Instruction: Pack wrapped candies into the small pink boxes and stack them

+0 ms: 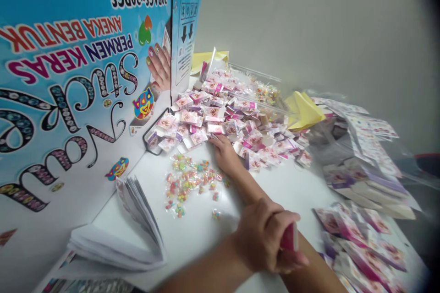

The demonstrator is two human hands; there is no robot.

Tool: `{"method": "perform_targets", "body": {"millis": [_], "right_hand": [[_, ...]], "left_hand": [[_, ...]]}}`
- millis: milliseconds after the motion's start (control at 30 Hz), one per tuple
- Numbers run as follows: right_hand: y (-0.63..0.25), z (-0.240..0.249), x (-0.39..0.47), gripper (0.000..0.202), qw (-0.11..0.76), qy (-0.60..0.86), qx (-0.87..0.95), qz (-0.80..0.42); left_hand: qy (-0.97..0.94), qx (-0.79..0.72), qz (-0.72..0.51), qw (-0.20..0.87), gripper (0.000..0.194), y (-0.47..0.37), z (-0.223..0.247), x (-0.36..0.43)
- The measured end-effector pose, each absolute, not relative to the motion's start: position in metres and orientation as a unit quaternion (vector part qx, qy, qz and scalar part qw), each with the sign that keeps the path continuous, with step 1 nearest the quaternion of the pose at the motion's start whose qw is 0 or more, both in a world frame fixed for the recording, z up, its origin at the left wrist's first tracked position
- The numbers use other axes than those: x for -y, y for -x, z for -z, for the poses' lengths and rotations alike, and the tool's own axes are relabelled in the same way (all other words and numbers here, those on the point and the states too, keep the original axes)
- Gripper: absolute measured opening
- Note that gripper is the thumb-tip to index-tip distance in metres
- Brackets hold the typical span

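Observation:
My left hand [264,236] crosses over my right forearm, its fingers wrapped round a small pink box [289,237] that is mostly hidden by them. Further off, my right hand [225,151] is at the near edge of a heap of small pink-and-white boxes [215,113]. Its fingertips are pinched at the edge of one of these boxes, partly out of sight. Just left of that hand, small clear packets of colourful candy [192,178] lie scattered on the white table [206,247].
A large printed carton [103,55] stands along the left. Folded white paper [117,245] lies before it. Behind the heap is a clear tray [264,87] of packets, beside yellow paper [304,110]. Several boxes [360,242] and printed sheets [371,132] lie at right.

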State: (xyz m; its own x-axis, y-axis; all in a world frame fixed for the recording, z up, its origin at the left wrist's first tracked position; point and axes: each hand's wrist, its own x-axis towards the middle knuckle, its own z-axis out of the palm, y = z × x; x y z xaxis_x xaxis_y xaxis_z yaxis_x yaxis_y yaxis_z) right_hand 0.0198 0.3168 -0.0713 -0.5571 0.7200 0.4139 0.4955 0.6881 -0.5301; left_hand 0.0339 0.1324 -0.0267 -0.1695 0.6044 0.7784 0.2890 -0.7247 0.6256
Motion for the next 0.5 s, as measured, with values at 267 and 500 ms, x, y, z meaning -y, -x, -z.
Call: {"method": "perform_targets", "body": {"millis": [267, 500], "right_hand": [[-0.014, 0.073, -0.325, 0.039, 0.291, 0.349, 0.878, -0.152], [-0.025, 0.065, -0.312, 0.041, 0.276, 0.328, 0.889, -0.165]], "left_hand": [[-0.645, -0.352, -0.663, 0.141, 0.068, -0.035, 0.031, -0.133], [-0.636, -0.341, -0.678, 0.141, 0.063, -0.033, 0.026, -0.135]]}}
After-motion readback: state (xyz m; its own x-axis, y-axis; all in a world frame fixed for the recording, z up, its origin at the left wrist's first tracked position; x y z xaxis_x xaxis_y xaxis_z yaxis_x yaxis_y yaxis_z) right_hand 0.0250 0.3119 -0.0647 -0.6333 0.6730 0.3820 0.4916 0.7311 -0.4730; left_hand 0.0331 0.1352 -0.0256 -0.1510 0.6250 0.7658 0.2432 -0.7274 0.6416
